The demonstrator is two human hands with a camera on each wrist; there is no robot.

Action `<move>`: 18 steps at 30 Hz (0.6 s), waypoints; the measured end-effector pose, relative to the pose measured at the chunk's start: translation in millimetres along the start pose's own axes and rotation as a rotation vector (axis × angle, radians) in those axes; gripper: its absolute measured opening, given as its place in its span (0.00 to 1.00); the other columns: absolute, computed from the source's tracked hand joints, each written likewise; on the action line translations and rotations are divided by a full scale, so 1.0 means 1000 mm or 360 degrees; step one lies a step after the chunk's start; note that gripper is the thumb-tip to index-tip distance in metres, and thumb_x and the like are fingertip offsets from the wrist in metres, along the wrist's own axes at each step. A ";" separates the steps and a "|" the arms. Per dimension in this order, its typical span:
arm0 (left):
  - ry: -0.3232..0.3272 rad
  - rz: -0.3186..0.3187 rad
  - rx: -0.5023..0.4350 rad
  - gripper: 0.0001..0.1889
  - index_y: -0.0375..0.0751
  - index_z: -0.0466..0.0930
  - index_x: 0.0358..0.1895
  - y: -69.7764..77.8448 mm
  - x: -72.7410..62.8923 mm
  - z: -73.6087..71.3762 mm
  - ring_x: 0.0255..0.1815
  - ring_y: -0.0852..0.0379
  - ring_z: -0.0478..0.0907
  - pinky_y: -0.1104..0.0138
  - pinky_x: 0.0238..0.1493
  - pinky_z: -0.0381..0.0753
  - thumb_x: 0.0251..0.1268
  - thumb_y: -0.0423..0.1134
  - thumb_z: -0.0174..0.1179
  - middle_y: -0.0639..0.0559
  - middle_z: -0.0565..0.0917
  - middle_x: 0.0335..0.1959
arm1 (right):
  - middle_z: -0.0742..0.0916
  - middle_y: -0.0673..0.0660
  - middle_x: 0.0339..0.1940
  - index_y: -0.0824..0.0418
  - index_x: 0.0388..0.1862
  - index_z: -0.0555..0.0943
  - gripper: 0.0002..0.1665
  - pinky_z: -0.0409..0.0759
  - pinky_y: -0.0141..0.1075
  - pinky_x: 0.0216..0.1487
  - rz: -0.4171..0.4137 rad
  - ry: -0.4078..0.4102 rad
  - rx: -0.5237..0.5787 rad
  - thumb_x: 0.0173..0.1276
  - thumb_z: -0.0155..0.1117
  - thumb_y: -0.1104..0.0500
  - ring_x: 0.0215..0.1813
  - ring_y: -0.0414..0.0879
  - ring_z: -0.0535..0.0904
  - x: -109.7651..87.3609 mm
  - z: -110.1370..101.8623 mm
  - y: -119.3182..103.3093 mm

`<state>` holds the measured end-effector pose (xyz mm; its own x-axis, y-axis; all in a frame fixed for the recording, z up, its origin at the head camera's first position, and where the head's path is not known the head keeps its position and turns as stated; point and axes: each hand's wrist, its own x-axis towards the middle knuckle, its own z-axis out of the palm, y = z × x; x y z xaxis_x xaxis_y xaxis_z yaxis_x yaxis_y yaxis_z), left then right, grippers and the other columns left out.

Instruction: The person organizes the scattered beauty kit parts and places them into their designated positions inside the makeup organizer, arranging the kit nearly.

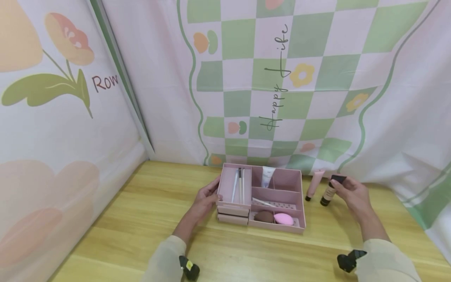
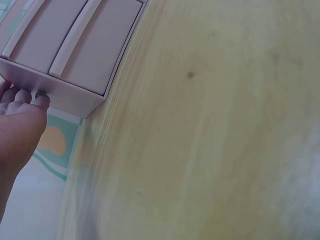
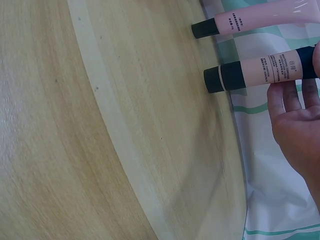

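A pink desktop organizer stands on the table, and my left hand holds its left side. The thumb lies at the top rim and the fingers bear on the outer side wall. To the organizer's right, my right hand pinches a beige cosmetic tube by its black upper end, thumb on one side and fingers on the other. Its black cap points down, close over the tabletop. Just left of it a pink tube stands upright on a black cap.
In the organizer are slim brushes or pencils, a white tube, a thin white stick, a brown sponge and a pink sponge. Two drawers face front. A patterned curtain hangs behind the wooden table.
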<state>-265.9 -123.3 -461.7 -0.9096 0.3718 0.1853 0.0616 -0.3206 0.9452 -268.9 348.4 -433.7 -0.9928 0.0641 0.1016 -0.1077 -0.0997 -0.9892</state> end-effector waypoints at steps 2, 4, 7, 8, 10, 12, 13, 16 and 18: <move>0.0001 -0.0007 0.0004 0.43 0.29 0.45 0.80 0.000 0.000 0.000 0.86 0.38 0.44 0.69 0.79 0.63 0.59 0.25 0.51 0.34 0.46 0.84 | 0.90 0.35 0.39 0.43 0.43 0.85 0.14 0.85 0.16 0.45 -0.0015 0.0007 0.0006 0.72 0.63 0.65 0.43 0.26 0.85 0.000 0.000 0.000; 0.0004 -0.0013 0.0006 0.43 0.28 0.45 0.80 0.001 -0.001 0.000 0.86 0.38 0.44 0.69 0.79 0.63 0.59 0.25 0.51 0.34 0.46 0.84 | 0.90 0.35 0.39 0.43 0.43 0.85 0.15 0.85 0.16 0.45 -0.0028 0.0012 0.0005 0.72 0.63 0.65 0.43 0.26 0.85 0.000 0.000 0.000; 0.0000 -0.0013 0.0009 0.43 0.28 0.45 0.80 0.002 -0.001 0.000 0.85 0.37 0.44 0.68 0.79 0.63 0.59 0.24 0.51 0.33 0.46 0.84 | 0.90 0.35 0.38 0.43 0.43 0.85 0.15 0.85 0.16 0.44 -0.0045 0.0027 0.0002 0.72 0.63 0.65 0.42 0.26 0.85 0.000 0.000 0.000; -0.0003 -0.0010 0.0008 0.43 0.28 0.45 0.80 0.002 -0.002 0.000 0.85 0.37 0.44 0.68 0.79 0.63 0.59 0.24 0.51 0.33 0.45 0.84 | 0.90 0.35 0.39 0.43 0.44 0.85 0.15 0.85 0.16 0.44 -0.0049 0.0033 0.0003 0.72 0.63 0.65 0.42 0.26 0.85 0.000 0.000 0.000; -0.0007 -0.0009 0.0006 0.43 0.28 0.45 0.79 0.002 -0.002 0.000 0.85 0.37 0.43 0.67 0.80 0.62 0.59 0.24 0.51 0.33 0.45 0.84 | 0.90 0.35 0.39 0.43 0.43 0.85 0.15 0.85 0.16 0.44 -0.0055 0.0043 0.0000 0.72 0.63 0.65 0.42 0.26 0.85 0.001 -0.001 0.000; -0.0004 -0.0010 0.0007 0.43 0.28 0.45 0.79 0.002 -0.002 0.000 0.85 0.36 0.43 0.66 0.80 0.61 0.59 0.24 0.51 0.33 0.45 0.84 | 0.90 0.35 0.39 0.44 0.43 0.85 0.14 0.85 0.16 0.44 -0.0061 0.0050 -0.0004 0.72 0.63 0.65 0.42 0.26 0.85 0.002 -0.001 -0.002; -0.0001 -0.0013 0.0008 0.43 0.28 0.45 0.79 0.002 -0.001 0.000 0.85 0.37 0.43 0.65 0.80 0.61 0.59 0.24 0.51 0.33 0.45 0.84 | 0.90 0.35 0.39 0.44 0.43 0.85 0.13 0.85 0.16 0.44 -0.0064 0.0051 -0.0005 0.72 0.63 0.65 0.41 0.27 0.86 0.002 -0.001 -0.003; 0.0008 -0.0022 0.0016 0.43 0.28 0.45 0.79 0.002 -0.001 0.000 0.85 0.37 0.43 0.65 0.81 0.60 0.59 0.24 0.51 0.33 0.45 0.84 | 0.90 0.35 0.38 0.45 0.42 0.85 0.13 0.86 0.17 0.44 -0.0080 0.0056 0.0025 0.71 0.63 0.65 0.41 0.28 0.86 0.002 -0.001 -0.006; 0.0012 -0.0026 0.0021 0.43 0.29 0.46 0.80 0.003 -0.001 0.000 0.85 0.37 0.44 0.64 0.81 0.60 0.59 0.24 0.51 0.34 0.45 0.84 | 0.90 0.36 0.38 0.46 0.42 0.86 0.13 0.86 0.17 0.44 -0.0094 0.0058 0.0048 0.71 0.63 0.66 0.41 0.28 0.86 0.002 -0.001 -0.008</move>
<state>-264.6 -124.3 -459.4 -0.9135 0.3705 0.1680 0.0519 -0.3033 0.9515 -270.3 350.2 -425.6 -0.9821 0.1066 0.1550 -0.1678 -0.1245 -0.9779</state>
